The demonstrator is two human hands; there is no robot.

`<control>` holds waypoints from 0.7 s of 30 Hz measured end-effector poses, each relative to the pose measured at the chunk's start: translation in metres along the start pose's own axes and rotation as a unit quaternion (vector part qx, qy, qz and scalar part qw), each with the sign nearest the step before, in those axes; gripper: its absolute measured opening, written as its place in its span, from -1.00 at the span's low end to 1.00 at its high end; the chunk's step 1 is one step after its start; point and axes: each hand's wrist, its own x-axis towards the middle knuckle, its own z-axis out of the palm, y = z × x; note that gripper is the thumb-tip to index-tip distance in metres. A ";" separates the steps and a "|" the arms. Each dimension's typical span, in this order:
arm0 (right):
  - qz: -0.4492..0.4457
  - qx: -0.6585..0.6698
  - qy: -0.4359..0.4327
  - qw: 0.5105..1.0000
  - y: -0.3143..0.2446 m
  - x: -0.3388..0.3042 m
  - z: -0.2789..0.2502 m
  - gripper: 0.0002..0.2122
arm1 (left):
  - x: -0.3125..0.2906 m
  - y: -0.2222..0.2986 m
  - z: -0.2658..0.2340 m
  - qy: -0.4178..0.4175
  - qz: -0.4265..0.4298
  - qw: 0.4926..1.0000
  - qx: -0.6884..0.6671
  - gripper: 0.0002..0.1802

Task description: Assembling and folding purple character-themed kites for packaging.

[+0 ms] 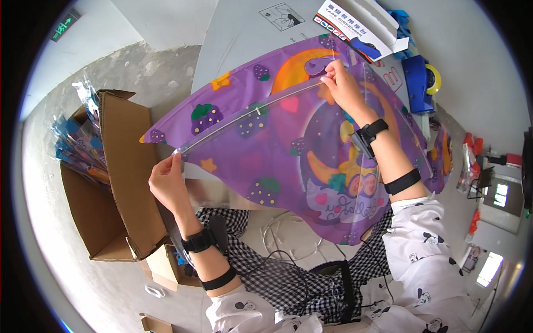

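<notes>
A purple kite [266, 161] printed with a moon, stars and berries is spread across the table and hangs over its near edge above my lap. Along it runs a thin white rod [226, 124] with a small fitting partway. My left hand [168, 183] is closed in a pinch on the rod's lower left end, by the kite's edge. Higher up and to the right, my right hand [343, 87] pinches the rod near its other end. What lies under the kite is hidden.
A grey table [233, 50] carries an open tape dispenser box [361, 28] and a blue tape dispenser [419, 83] at the far right. To the left stands a cardboard box [133, 172] with plastic-wrapped packs [83, 144]. A smaller carton [164, 266] sits on the floor below it.
</notes>
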 end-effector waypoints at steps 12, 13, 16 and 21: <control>-0.004 -0.055 -0.004 0.998 -0.008 -0.006 0.000 -0.78 | 0.000 -0.002 0.004 -0.006 -0.001 1.000 -0.011 -0.79; 0.000 -0.050 -0.003 0.999 -0.007 -0.005 0.001 -0.78 | 0.000 -0.003 0.004 -0.005 -0.001 1.000 -0.011 -0.79; -0.002 -0.040 0.009 0.999 -0.005 -0.006 0.002 -0.77 | 0.001 -0.005 0.004 -0.002 0.016 1.000 0.000 -0.78; -0.019 -0.031 0.039 0.999 -0.004 -0.008 0.009 -0.77 | -0.001 0.000 0.002 -0.007 -0.008 1.000 0.009 -0.78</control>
